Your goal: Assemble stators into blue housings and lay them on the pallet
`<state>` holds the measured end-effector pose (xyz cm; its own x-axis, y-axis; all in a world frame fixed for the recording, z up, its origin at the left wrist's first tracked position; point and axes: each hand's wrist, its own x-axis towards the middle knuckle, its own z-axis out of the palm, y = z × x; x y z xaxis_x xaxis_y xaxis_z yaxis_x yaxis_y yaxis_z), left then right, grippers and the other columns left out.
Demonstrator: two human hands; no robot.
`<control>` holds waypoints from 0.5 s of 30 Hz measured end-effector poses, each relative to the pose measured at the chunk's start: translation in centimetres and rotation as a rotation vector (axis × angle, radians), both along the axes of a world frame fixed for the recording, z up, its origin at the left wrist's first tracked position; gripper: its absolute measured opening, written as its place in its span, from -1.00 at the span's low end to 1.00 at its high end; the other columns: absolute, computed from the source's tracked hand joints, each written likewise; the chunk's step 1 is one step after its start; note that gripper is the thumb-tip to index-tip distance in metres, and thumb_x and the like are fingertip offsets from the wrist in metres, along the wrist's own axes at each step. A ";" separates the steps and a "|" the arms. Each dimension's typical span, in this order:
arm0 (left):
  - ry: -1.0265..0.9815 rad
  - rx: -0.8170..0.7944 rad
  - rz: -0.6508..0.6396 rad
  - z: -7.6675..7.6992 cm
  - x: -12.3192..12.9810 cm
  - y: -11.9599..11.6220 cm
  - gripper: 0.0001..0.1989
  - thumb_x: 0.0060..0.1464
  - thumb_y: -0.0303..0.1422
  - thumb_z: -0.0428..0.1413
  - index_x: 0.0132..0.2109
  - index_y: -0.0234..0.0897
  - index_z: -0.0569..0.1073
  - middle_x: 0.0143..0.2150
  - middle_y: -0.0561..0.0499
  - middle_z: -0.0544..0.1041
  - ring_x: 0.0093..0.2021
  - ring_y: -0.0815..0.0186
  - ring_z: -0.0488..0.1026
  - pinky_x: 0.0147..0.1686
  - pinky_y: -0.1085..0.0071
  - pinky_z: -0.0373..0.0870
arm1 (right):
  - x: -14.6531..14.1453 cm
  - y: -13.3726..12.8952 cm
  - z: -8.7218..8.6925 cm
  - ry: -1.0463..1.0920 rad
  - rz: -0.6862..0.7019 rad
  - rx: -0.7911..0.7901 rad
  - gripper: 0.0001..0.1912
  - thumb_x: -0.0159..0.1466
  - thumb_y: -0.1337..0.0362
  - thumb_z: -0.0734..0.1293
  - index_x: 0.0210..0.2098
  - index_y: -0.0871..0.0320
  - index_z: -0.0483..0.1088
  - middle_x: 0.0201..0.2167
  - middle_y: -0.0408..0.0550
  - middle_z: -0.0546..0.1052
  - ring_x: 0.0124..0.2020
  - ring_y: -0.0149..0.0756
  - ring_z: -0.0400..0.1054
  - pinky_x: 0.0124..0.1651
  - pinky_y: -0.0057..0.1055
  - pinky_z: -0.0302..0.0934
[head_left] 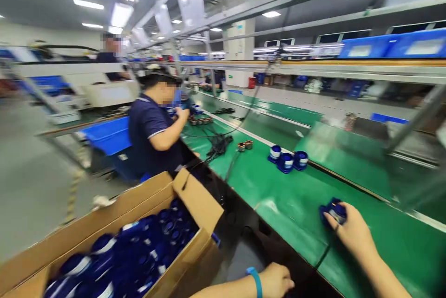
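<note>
My right hand (353, 230) grips a dark blue plastic housing (334, 212) with a flanged base, at the green work surface on the right. Thumb and fingers close round its sides. Low in the picture, my left hand (277, 281) wears a teal wristband and hovers by the black edge of the bench. Its fingers are curled in, and whatever lies inside them is hidden. Farther along the surface stand three similar blue housings (286, 162) with pale labels, grouped together.
An open cardboard box (198, 196) full of blue housings stands at left. Copper-coloured coils (245, 145) and a heap of black cables (220, 144) lie on the green surface (251, 182). A seated co-worker (155, 126) is beyond the box. Metal rails (348, 68) cross above the bench.
</note>
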<state>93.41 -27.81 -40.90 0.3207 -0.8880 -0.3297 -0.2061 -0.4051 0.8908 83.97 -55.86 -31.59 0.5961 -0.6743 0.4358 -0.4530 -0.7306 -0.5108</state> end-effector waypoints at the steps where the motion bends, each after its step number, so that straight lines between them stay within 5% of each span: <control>1: -0.006 -0.001 -0.030 0.1 0.2 0.3 -0.41 0.03 0.28 -0.01 -0.47 -0.18 0.37 -0.54 0.03 0.36 -0.40 0.18 0.41 -0.26 0.15 0.42 | -0.2 0.2 0.6 -0.003 0.002 0.007 -0.41 0.09 -0.19 0.34 -0.12 0.14 0.38 -0.20 0.16 0.55 -0.21 0.02 0.47 -0.15 -0.07 0.39; 7: 0.071 -0.097 0.016 4.0 3.4 1.8 -0.35 0.15 0.30 -0.15 -0.42 -0.22 0.27 -0.47 0.04 0.39 -0.36 0.27 0.37 -0.21 0.32 0.29 | -3.0 -2.8 4.2 0.120 0.044 0.136 -0.59 0.08 0.04 0.38 -0.15 0.11 0.39 -0.23 -0.01 0.53 -0.24 -0.17 0.44 -0.10 -0.22 0.34; 11: 0.366 -0.122 -0.007 7.8 3.6 2.3 -0.40 0.15 0.25 -0.03 -0.38 -0.24 0.29 -0.49 0.10 0.32 -0.41 0.35 0.30 -0.29 0.41 0.24 | -5.9 -4.8 6.0 -0.013 -0.176 0.075 -0.54 0.05 0.01 0.41 -0.13 0.11 0.40 -0.20 0.00 0.52 -0.20 -0.15 0.41 -0.10 -0.23 0.31; 15: 0.569 -0.055 -0.199 10.4 1.2 1.4 -0.40 0.09 0.27 0.05 -0.34 -0.25 0.29 -0.53 0.13 0.27 -0.48 0.40 0.25 -0.40 0.45 0.14 | -6.7 -5.5 5.4 -0.131 -0.324 0.039 -0.46 0.08 -0.05 0.41 -0.07 0.14 0.38 -0.17 0.04 0.51 -0.20 -0.14 0.40 -0.10 -0.21 0.30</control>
